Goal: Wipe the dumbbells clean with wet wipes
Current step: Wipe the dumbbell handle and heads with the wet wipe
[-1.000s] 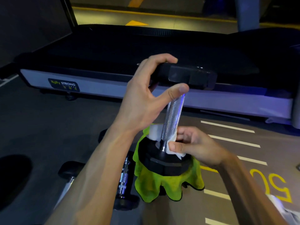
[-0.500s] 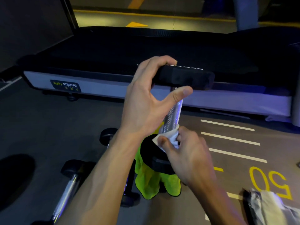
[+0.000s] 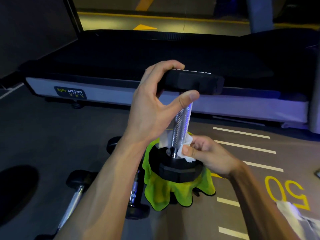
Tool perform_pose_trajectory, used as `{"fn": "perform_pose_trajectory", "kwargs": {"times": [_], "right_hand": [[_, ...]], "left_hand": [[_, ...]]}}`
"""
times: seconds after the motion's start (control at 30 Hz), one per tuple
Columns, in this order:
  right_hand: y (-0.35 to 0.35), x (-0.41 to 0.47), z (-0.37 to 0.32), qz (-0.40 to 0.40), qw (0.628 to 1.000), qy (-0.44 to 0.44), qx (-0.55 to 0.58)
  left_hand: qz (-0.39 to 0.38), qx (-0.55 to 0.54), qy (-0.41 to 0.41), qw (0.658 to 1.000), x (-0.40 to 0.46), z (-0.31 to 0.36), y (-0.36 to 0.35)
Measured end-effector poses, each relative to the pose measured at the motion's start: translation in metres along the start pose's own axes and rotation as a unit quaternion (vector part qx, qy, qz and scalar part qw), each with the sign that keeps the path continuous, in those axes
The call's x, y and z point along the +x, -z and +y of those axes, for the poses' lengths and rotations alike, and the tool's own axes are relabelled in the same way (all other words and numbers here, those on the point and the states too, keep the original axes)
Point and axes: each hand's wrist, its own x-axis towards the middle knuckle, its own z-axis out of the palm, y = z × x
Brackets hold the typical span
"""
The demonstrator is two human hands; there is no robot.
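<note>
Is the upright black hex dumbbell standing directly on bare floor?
No, the black hex dumbbell stands on a lime-green cloth spread over the floor.

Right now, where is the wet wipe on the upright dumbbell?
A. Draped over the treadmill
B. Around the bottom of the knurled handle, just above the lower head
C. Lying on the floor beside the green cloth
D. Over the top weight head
B: the right hand pinches the wet wipe around the base of the knurled handle, while the left hand holds the upper head.
</note>
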Motion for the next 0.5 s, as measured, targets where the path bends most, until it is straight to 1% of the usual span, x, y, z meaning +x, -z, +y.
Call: {"fn": "perform_pose_trajectory", "kwargs": {"times": [0.03, 0.1, 0.2, 0.33, 0.43, 0.5], "right_hand": [[-0.001, -0.001, 0.001, 0.014, 1.000, 0.001, -0.002], [-0.004, -0.004, 0.003, 0.070, 0.997, 0.000, -0.019], [-0.011, -0.007, 0.006, 0.154, 0.984, -0.006, -0.091], [-0.024, -0.007, 0.000, 0.214, 0.964, 0.032, -0.155], [-0.033, -0.006, -0.013, 0.231, 0.952, 0.056, -0.194], [-0.034, -0.005, -0.018, 0.199, 0.966, 0.052, -0.159]], "left_hand": [[0.003, -0.003, 0.002, 1.000, 0.000, -0.001, 0.000], [0.007, -0.005, 0.004, 1.000, 0.001, -0.001, -0.002], [0.009, -0.006, 0.004, 1.000, 0.002, -0.001, -0.005], [0.007, 0.005, 0.004, 1.000, 0.004, -0.003, -0.005], [0.007, 0.013, 0.004, 1.000, 0.005, -0.003, -0.005], [0.006, 0.014, 0.006, 1.000, 0.006, -0.003, -0.005]]}}
